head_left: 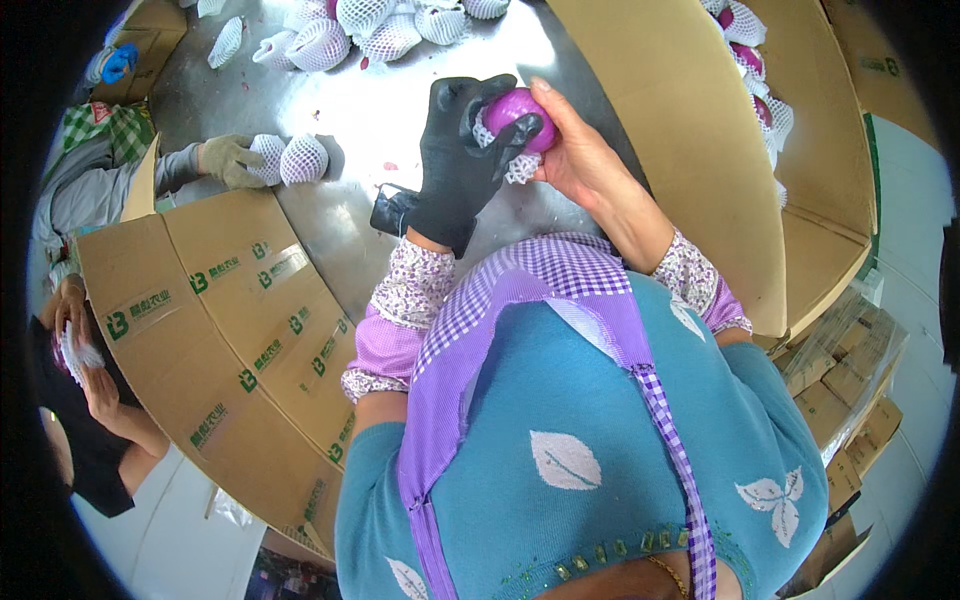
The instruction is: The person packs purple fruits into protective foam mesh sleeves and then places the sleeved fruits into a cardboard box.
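A round, shiny purple fruit point(519, 108) is held between my two hands above the metal table. My left hand point(455, 150), in a black glove, curls its fingers and thumb around the fruit's left side. The bare right hand point(578, 150) grips it from the right, thumb on top; its other fingers are partly hidden. A white foam net point(522, 170) hangs below the fruit and shows at its left side; how much of the fruit it covers is hidden by my hands.
Several foam-netted fruits point(365, 28) lie at the table's far side. A gloved co-worker's hand point(230, 160) touches netted fruits point(303, 160) at left. An open carton point(700, 150) with netted fruits stands on my right, flattened cardboard point(220, 300) on my left. Another person's hands point(98, 390) hold something netted.
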Demonstrator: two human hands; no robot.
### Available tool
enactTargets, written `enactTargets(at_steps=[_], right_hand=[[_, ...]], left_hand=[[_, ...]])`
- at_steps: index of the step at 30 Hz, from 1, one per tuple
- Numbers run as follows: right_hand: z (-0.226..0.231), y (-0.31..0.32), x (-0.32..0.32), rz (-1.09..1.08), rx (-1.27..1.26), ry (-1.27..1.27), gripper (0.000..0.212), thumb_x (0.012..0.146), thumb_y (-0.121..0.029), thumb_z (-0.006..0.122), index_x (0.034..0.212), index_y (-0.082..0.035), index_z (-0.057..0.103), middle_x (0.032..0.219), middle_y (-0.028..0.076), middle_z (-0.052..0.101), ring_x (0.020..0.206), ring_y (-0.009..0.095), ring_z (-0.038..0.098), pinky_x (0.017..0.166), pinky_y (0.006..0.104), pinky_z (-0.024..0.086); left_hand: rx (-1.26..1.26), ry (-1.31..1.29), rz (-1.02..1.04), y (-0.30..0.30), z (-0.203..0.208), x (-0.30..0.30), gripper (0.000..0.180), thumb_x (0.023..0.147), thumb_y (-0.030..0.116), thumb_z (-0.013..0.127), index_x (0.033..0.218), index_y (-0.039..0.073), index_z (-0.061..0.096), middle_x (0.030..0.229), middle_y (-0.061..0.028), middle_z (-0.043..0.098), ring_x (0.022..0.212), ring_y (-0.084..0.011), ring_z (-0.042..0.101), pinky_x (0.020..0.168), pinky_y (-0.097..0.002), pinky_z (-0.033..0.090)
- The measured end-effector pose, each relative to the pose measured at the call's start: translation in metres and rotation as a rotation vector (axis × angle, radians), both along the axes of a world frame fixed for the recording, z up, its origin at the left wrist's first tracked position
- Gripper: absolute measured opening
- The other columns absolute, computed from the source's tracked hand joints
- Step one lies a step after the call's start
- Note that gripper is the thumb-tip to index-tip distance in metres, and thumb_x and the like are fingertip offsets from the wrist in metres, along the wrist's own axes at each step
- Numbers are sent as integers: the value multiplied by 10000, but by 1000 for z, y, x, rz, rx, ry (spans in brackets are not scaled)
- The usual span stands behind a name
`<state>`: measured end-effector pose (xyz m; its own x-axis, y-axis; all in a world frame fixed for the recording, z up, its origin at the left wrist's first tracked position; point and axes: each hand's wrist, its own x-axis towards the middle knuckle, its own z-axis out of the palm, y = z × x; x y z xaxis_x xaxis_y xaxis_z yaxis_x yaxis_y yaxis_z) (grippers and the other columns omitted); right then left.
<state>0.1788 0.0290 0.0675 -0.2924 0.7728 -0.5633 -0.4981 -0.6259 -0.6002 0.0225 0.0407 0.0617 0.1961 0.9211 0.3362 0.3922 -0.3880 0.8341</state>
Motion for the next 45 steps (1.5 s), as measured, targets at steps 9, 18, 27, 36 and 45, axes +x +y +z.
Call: enactTargets(at_steps=[9,18,27,36,45], right_hand=[[26,-7,-5,-14,41,31,523,1001,-523,535,1309,-101,527,1190,89,660,1066,183,673,820,397,578],[21,-2,0,7,87,80,571,969,-522,599,1312,-72,523,1200,109,642,1064,201,674,873,441,576],[-5,1,9,40,4,301,468,972,-419,630,1327,-138,514,1241,111,624,1072,238,677,844,491,598],[-15,1,15,50,5,352,486,960,-387,649,1341,-131,490,1248,132,609,1077,256,665,805,467,605],[-13,-1,4,14,734,-982,740,755,-263,847,1318,-18,433,1226,204,480,1133,310,550,973,403,479]], left_hand=[[-200,-371,-79,-3,10,-10,215,989,80,586,1186,21,647,1130,-88,625,1038,-189,611,909,-306,492],[-398,-576,-7,-3,-1,-19,235,991,35,554,1212,-5,624,1180,-77,653,1060,-140,614,951,-276,488],[-488,-662,47,8,-11,-24,262,936,33,584,1189,10,650,1114,-63,680,990,-107,616,886,-235,481],[-519,-626,71,23,-9,-17,223,909,8,596,1113,14,687,977,-13,692,783,-10,561,613,-170,427],[198,137,73,7,12,-1,270,852,19,659,1112,65,718,1017,-137,659,940,-283,665,802,-367,549]])
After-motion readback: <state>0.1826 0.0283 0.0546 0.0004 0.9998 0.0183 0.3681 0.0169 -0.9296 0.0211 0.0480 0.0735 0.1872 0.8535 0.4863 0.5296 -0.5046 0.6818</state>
